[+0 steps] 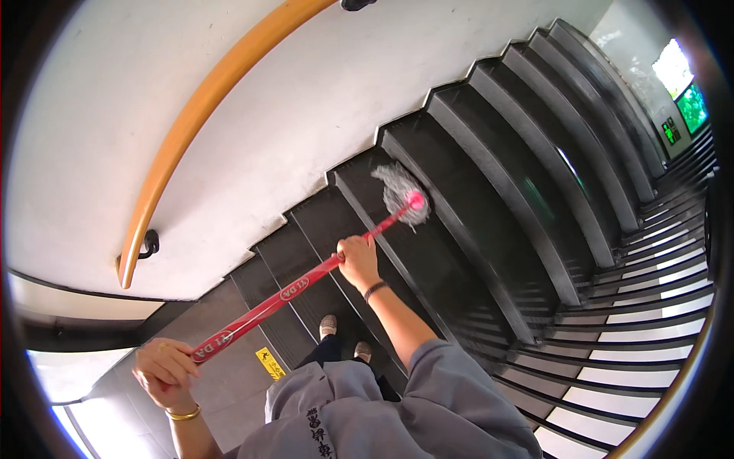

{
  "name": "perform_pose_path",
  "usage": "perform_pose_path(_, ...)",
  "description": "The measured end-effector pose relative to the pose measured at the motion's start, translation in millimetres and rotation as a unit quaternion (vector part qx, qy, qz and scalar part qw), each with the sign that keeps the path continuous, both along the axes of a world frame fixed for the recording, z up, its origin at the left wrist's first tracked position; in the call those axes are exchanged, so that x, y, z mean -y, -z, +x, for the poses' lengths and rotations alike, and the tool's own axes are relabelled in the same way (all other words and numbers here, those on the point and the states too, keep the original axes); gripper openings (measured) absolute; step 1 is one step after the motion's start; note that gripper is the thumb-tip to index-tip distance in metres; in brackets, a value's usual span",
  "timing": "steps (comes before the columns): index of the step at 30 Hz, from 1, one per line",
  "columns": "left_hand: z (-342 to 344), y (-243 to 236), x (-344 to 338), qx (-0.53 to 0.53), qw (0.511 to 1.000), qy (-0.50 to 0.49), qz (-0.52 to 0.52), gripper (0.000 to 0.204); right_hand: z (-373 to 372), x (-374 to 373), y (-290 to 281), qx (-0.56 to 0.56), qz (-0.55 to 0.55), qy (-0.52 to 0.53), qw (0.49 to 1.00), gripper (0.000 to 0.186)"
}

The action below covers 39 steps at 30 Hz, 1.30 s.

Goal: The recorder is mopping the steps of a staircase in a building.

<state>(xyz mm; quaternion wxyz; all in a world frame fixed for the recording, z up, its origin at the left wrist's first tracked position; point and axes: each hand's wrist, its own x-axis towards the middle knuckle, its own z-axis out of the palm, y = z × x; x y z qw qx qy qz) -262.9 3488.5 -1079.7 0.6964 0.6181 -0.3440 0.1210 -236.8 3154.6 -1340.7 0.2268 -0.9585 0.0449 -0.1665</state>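
A mop with a long red handle [267, 303] slants across the view from lower left to upper right. My left hand [167, 369] is closed round the top end of the handle. Farther down the shaft, my right hand [358, 262] grips it, with the arm stretched forward. The grey string mop head [397, 187], with a pink socket, rests on a dark stair tread [447, 245], near the foot of the riser above it. Some strands trail toward the wall side.
Dark steps [497, 138] climb to the upper right. A wooden handrail [195, 122] runs along the white wall at left. Black railing bars [612, 359] line the right side. My shoes [328, 325] stand on lower steps, near a yellow floor sticker [269, 364].
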Motion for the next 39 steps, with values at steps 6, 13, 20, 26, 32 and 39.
perform_pose_path(6,2,3,1,-0.064,0.969,0.188,-0.149,0.043,-145,7,-16,-0.011,0.049,0.041,0.998,0.016)
perform_pose_path(13,-39,25,116,-0.211,0.887,0.375,-0.165,0.048,-325,38,-10,-0.049,0.031,0.234,0.971,0.03)
perform_pose_path(20,-64,-4,147,-0.284,0.836,0.451,-0.126,0.052,-376,26,-11,-0.047,0.037,0.339,0.939,0.03)
perform_pose_path(26,-33,-62,77,-0.135,0.884,0.423,-0.149,0.052,-273,-9,-42,0.061,0.09,0.255,0.961,0.03)
perform_pose_path(32,11,-77,-17,-0.054,0.889,0.444,-0.1,0.038,-165,-74,-69,0.117,0.163,0.078,0.977,0.029)
perform_pose_path(39,26,-66,-37,0.054,0.929,0.366,0.008,0.036,-31,-113,-55,0.046,0.181,-0.171,0.967,0.029)
